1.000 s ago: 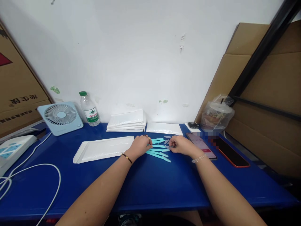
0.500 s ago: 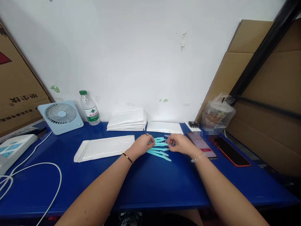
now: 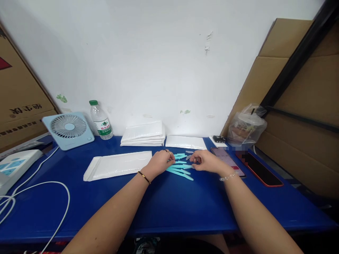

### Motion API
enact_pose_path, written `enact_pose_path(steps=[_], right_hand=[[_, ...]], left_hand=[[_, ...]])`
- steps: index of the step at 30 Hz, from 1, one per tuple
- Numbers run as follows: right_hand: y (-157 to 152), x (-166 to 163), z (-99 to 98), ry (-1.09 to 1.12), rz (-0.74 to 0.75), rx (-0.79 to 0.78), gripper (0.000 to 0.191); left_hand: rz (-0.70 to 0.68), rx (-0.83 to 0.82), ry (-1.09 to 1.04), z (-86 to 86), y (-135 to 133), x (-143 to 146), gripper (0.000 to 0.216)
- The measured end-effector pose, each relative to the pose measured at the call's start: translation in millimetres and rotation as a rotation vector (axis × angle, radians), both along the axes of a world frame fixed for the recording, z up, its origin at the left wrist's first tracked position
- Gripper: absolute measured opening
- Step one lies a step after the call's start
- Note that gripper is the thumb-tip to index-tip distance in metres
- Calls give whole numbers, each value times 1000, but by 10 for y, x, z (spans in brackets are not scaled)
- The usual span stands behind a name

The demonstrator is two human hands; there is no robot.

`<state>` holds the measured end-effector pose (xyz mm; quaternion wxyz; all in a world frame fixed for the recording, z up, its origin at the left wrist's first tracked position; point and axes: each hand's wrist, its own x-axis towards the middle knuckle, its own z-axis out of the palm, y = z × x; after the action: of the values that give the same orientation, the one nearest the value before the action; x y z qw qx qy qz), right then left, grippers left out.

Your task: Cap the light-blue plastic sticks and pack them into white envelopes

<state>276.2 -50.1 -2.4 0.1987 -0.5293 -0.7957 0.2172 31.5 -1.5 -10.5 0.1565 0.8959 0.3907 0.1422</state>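
Note:
Several slim turquoise sticks, which look like eyebrow razors [image 3: 180,171], lie fanned out on the blue table between my hands. My left hand [image 3: 161,160] is closed, thumb and fingers pinched at the left ends of the razors and hiding them there. Just beyond the razors' right tips, my right hand [image 3: 202,161] has its thumb and fingers curled together. What it pinches is too small to make out. Small clear pieces like blade caps [image 3: 189,152] lie beside its fingertips.
A white padded mailer [image 3: 119,165] lies left of my left hand. Behind stand a stack of mailers [image 3: 143,134] and another white packet [image 3: 185,142]. Phones [image 3: 261,169] lie at right, near a bagged cup [image 3: 246,128]. A fan [image 3: 70,128], bottle [image 3: 102,123] and white cable [image 3: 67,197] are left.
My right hand has drawn slightly to the right, away from the razor tip it was pinching. The clear pieces show more plainly. My left hand stays in place.

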Motion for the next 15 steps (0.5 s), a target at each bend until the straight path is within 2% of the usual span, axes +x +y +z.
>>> enact_pose_path(steps=[4,10,15], right_hand=[[-14,101,42,-71,-21,-82,22],[18,96,-15,-129,-63,-134,11],[3,121,33,-211,-126,-130,10]], left_hand=[[47,79,55,-18,32,-19,19],[78,33,141,10,21,-15,10],[86,58,176,39,-14,5,9]])
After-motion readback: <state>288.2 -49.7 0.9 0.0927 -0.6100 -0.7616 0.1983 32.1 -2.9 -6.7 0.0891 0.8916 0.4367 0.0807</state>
